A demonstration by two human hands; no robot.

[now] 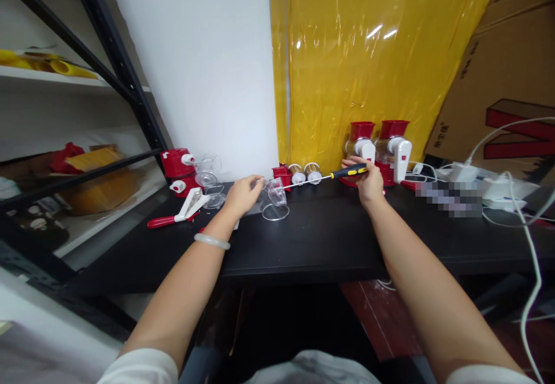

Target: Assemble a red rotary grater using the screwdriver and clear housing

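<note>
My right hand [370, 185] is wrapped round the black and yellow handle of a screwdriver [350, 170]. Its long metal shaft points left, and the tip meets or overlaps a clear plastic housing [274, 195] with a round rim. My left hand [243, 195], a pale bangle on its wrist, grips that housing at its left side; the fingertips are partly hidden. Just behind the housing are a small red part [282, 177] and two metal grater drums [305, 173] with white ends. Two assembled red and white rotary graters [393, 152] stand behind my right hand.
Red housings [177, 167], clear plastic parts [208, 176] and a red and white crank handle [182, 211] are at the left of the black table [299, 245]. White cables and plugs [466, 171] crowd the right. A metal-framed shelf [125, 77] borders the left.
</note>
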